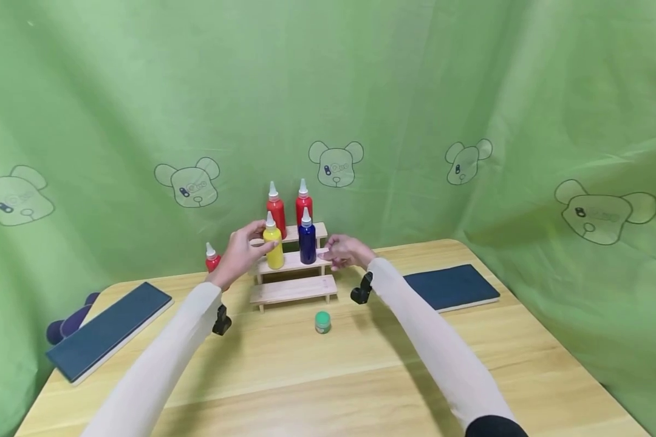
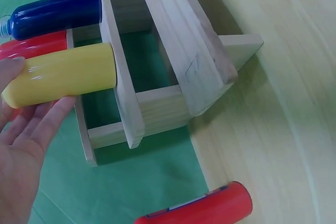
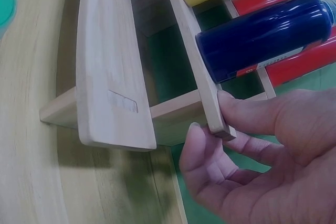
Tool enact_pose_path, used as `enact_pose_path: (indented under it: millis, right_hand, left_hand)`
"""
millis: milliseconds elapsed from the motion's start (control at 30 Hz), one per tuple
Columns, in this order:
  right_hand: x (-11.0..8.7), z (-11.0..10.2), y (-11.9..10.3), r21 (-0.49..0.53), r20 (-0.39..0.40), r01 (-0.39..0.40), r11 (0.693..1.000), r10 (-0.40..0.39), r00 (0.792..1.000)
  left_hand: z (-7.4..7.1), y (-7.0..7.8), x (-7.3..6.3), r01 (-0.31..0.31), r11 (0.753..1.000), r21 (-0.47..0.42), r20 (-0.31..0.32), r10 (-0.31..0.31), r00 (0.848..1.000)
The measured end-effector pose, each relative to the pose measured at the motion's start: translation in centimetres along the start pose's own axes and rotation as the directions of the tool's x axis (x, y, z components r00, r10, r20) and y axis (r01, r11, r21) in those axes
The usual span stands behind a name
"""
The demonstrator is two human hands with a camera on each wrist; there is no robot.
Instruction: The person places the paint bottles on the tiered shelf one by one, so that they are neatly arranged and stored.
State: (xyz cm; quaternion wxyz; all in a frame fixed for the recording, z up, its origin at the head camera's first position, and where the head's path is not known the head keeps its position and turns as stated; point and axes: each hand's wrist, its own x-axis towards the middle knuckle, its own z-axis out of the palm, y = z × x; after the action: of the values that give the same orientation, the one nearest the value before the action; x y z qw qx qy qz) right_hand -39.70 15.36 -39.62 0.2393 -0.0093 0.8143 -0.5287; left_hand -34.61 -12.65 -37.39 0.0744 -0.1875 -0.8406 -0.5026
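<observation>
A three-step wooden rack (image 1: pixel 293 290) stands on the table. My left hand (image 1: pixel 243 250) holds a yellow squeeze bottle (image 1: pixel 274 250) upright at the left of the middle step, thumb and fingers on opposite sides. Beside it on that step is a dark blue bottle (image 1: pixel 307 243), with two red bottles (image 1: pixel 276 215) on the top step behind. My right hand (image 3: pixel 262 166) pinches the right end of the middle step (image 3: pixel 212 106), thumb above and fingers below. Another red bottle (image 2: pixel 205 205) stands on the table left of the rack, partly hidden by my left hand in the head view.
A small green-lidded jar (image 1: pixel 322 322) stands in front of the rack. Dark blue flat pads lie at the left (image 1: pixel 112 331) and right (image 1: pixel 451 287). A purple object (image 1: pixel 71 321) shows past the table's left edge. Green curtain (image 1: pixel 393 109) hangs behind.
</observation>
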Motion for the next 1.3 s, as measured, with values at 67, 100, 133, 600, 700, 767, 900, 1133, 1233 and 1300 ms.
enact_pose_path:
  millis: [67,100,133,600,700,767,900,1133,1233,1300]
  right_hand:
    - [0.0,0.2,0.0,0.011,0.008,0.006,1.0,-0.007,1.0]
    - [-0.1,0.3,0.0,0.018,0.01,0.011,1.0,-0.011,1.0]
    - [-0.2,0.3,-0.1,0.02,0.011,0.015,1.0,-0.016,1.0]
    - [-0.4,-0.1,0.0,0.051,-0.002,0.009,0.999,-0.009,1.0]
    - [-0.2,0.0,0.1,0.058,0.001,0.019,0.998,-0.019,1.0]
    - [-0.2,0.1,0.1,0.065,-0.005,0.02,0.998,-0.02,1.0]
    - [-0.1,0.3,0.2,0.07,-0.006,0.008,0.997,-0.007,1.0]
    - [-0.3,0.3,0.1,0.068,-0.032,0.013,0.998,-0.011,0.999]
    - [-0.4,0.3,0.0,0.073,-0.033,0.014,0.997,-0.011,0.999]
    - [-0.4,0.2,-0.1,0.079,-0.037,0.016,0.997,-0.013,0.999]
  left_hand:
    - [-0.1,-0.1,-0.2,0.001,1.0,0.005,-0.014,-0.001,1.0]
    - [-0.1,-0.2,-0.2,0.001,1.0,0.007,-0.02,-0.001,1.0]
    - [-0.1,-0.2,-0.3,-0.001,1.0,0.007,-0.026,0.001,1.0]
    - [0.7,-0.2,0.7,-0.027,1.0,0.0,-0.028,0.027,0.999]
    - [0.6,-0.2,0.6,-0.022,1.0,-0.008,-0.034,0.022,0.999]
    - [0.5,-0.3,0.6,-0.019,1.0,-0.006,-0.035,0.019,0.999]
    - [0.5,-0.3,0.3,-0.01,0.999,0.045,-0.05,0.012,0.999]
    - [0.4,0.2,-0.4,-0.017,0.995,0.099,-0.1,0.027,0.995]
    - [0.3,0.6,-0.8,-0.025,0.996,0.082,-0.114,0.034,0.993]
    - [-0.1,0.8,-1.0,-0.03,0.996,0.082,-0.119,0.04,0.992]
